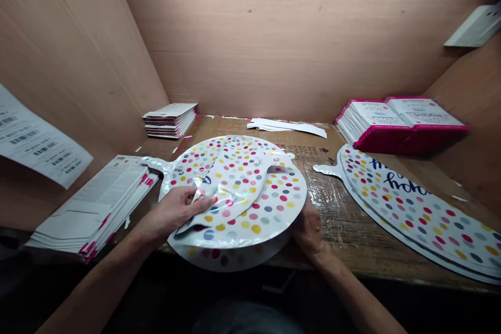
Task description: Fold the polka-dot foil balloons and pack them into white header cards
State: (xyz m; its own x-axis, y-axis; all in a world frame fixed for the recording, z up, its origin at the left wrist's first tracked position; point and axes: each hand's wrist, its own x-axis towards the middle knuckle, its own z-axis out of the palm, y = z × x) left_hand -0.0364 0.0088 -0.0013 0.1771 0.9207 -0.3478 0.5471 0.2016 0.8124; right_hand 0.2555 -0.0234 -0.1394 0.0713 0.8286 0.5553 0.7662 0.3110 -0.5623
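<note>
My left hand [178, 211] pinches a flat, uninflated foil balloon [238, 172], white with coloured dots, thumb on top. Part of it is folded over on itself, showing a bit of dark blue lettering. Below it lie other dotted foil balloons [219, 254], one with its silver neck [156, 163] pointing left. My right hand [310, 225] is at the right edge of these balloons, its fingers hidden behind or under the foil. Further right, a stack of matching balloons [415, 209] with blue script lies on the table.
The cardboard-covered table [344, 229] sits between wooden panels. At left are a stack of printed cards [94, 203] and a smaller stack [172, 119]. White paper strips [287, 126] lie at the back. A pink box of cards [403, 120] stands back right. A barcode sheet [35, 141] hangs left.
</note>
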